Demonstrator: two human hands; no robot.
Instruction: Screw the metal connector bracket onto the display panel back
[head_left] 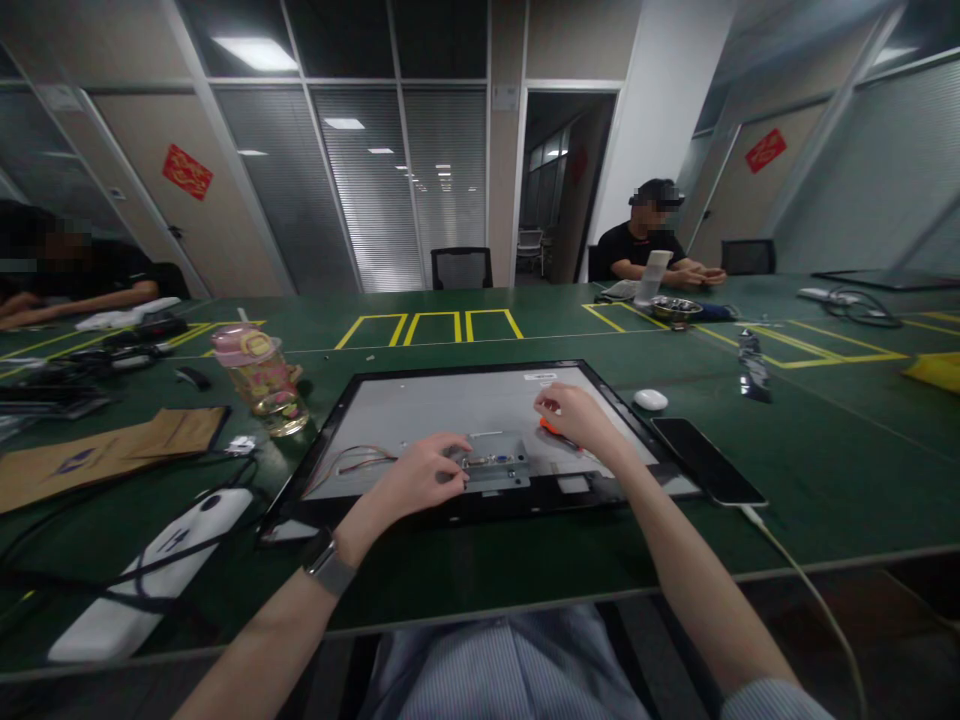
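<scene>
A flat display panel [442, 397] lies back side up on the green table, grey with a black frame. Near its front edge is a metal bracket [517, 462] with a row of connectors. My left hand [420, 478] has its thumb and forefinger at the left end of this bracket, gripping it. My right hand [574, 412] is over the right part of the panel, fingers curled together in a pinch; anything between the fingertips is hidden. Just below it lies an orange-handled screwdriver [553, 430]. Thin wires [360, 455] run across the panel's left side.
To the left are a pink-lidded bottle [262, 385], a brown paper bag [112, 455] and a white power strip [157, 570] with black cables. A phone [709, 460] on a cable and a white earbud case [650, 400] lie right. Two people sit across the table.
</scene>
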